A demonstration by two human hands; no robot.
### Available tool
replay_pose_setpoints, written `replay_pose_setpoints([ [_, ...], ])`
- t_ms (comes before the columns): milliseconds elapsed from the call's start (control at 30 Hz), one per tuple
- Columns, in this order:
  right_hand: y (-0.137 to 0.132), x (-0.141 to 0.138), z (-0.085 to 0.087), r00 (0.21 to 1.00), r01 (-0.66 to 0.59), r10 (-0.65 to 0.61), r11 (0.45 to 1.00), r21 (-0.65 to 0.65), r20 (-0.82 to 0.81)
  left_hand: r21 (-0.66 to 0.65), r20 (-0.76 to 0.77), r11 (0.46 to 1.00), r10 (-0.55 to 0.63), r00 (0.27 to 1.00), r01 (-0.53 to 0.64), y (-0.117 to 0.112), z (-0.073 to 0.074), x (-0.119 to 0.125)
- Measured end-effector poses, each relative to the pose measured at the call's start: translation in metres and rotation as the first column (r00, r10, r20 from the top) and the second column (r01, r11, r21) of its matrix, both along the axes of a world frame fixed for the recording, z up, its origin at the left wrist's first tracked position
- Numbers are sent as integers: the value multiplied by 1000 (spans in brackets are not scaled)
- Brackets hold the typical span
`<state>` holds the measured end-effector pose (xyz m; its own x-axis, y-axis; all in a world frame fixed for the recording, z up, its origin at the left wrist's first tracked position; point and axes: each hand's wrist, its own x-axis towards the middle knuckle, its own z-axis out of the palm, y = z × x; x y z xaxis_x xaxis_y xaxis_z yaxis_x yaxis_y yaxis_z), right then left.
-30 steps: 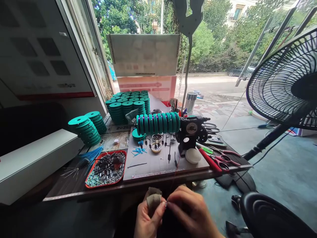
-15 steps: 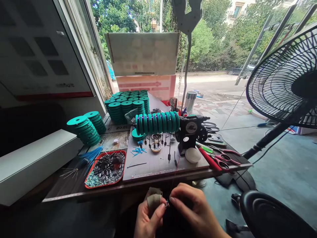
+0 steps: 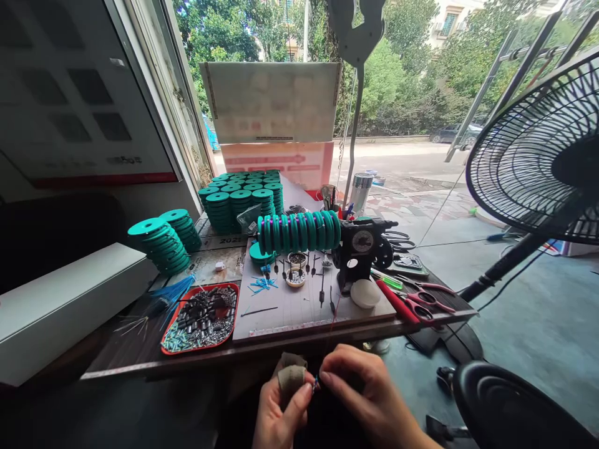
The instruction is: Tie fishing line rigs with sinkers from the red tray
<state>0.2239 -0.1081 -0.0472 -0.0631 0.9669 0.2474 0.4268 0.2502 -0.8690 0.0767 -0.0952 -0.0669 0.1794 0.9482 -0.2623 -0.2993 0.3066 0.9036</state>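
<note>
My left hand [image 3: 283, 405], with grey-green cloth wraps [image 3: 292, 377] round its fingers, pinches a tiny shiny piece with blue and red bits [image 3: 315, 383]. Its exact kind is too small to tell. Close beside it, my right hand [image 3: 362, 390] has thumb and forefinger pressed together at the piece; what lies between those fingertips is hidden. A thin reddish line [image 3: 334, 315] runs from the table toward my hands. Both hands are in front of the table edge, below a black winding device [image 3: 358, 249] carrying a row of teal foam spools [image 3: 299, 232].
A red-rimmed tray [image 3: 237, 312] holds small metal parts. Pink-handled scissors [image 3: 428, 305] lie at the right. Stacked teal spools [image 3: 241, 209] stand behind, a long white box [image 3: 70, 305] on the left. A black fan [image 3: 538, 149] and round black seat [image 3: 515, 405] are at the right.
The view has shifted very slightly. My fingers keep nearly the same pinch, with the right hand barely moved.
</note>
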Motion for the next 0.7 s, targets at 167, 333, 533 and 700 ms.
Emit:
replay_pose_setpoints([
  [167,2,-2,1,999,-35,36,999,-10,36,-3,18,1000,-28,999,28,1,1,-1],
  [333,4,-3,6,991,-95,92,995,31,98,-116,116,990,-72,991,85,2,-7,-3],
  [533,10,-1,12,988,-153,154,983,-106,7,-154,88,986,-51,995,65,4,-17,-7],
  [700,13,-2,15,986,-164,157,974,-158,-60,-87,98,990,-101,990,110,5,-18,-9],
])
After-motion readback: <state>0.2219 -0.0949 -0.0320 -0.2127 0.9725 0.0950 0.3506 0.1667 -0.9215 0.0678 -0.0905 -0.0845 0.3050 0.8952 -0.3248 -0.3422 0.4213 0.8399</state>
